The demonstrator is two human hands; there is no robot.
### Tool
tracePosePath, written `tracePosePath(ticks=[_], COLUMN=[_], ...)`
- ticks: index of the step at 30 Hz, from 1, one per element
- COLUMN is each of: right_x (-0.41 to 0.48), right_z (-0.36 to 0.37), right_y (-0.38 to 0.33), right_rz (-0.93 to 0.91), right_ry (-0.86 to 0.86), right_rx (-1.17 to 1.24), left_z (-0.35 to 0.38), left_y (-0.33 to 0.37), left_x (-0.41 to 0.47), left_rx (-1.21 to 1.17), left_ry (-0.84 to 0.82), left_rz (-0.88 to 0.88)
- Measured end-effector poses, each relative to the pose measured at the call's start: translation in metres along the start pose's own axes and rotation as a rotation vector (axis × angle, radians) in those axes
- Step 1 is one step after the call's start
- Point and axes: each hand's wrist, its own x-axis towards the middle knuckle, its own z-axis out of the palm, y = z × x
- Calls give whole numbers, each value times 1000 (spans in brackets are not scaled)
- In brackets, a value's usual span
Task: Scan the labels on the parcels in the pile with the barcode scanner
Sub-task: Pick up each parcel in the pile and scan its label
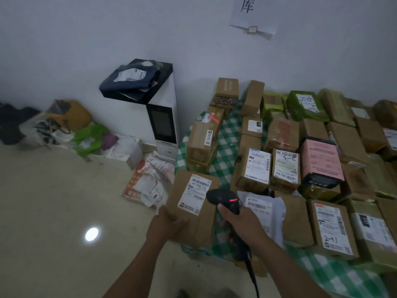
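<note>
a person's view down at a green-and-white checked cloth (225,143) covered with a pile of parcels (300,158), mostly brown cardboard. at the cloth's left edge, the left hand (169,224) gripped the near corner of a cardboard box (182,190), fingers curled round it, holding the box tilted up with its white shipping label (194,193) facing the camera. just right of that box, over the cloth, the right hand (242,222) was wrapped round the handle of a black barcode scanner (223,198), a red light glowing on its head and its cable trailing toward the viewer. the scanner's nose sat at the label's right edge, so a clean read probably called for keeping the box steady, drawing the scanner back a little and aiming across the barcode at the label's top. under that barcode a line looked like "507 pb02 t70", though it was blurred. a parcel at the cloth's near right (332,229) bore handwritten "2-41". on the wall above the cloth, a paper sign (253,14) showed the character "库". other labels were too blurred to read.
</note>
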Motion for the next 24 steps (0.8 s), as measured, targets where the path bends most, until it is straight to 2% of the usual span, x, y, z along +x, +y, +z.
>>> tracePosePath(ticks=[5, 8, 15, 20, 24], right_x=[17, 20, 13, 4, -12], right_z=[30, 43, 50, 38, 15], right_y=[10, 18, -6, -51, -83], right_rz=[188, 248, 145, -40, -139], right_ry=[-50, -83, -30, -41, -128], right_rx=[124, 145, 139, 113, 10], left_z=[-10, -8, -28, -52, -60], left_y=[-28, -42, -63, -56, -52], left_x=[-12, -17, -16, -25, -25], left_rx=[-554, -666, -962, -906, -917], left_ry=[-316, -397, -227, 18, 114], left_rz=[-146, -121, -103, -62, -20])
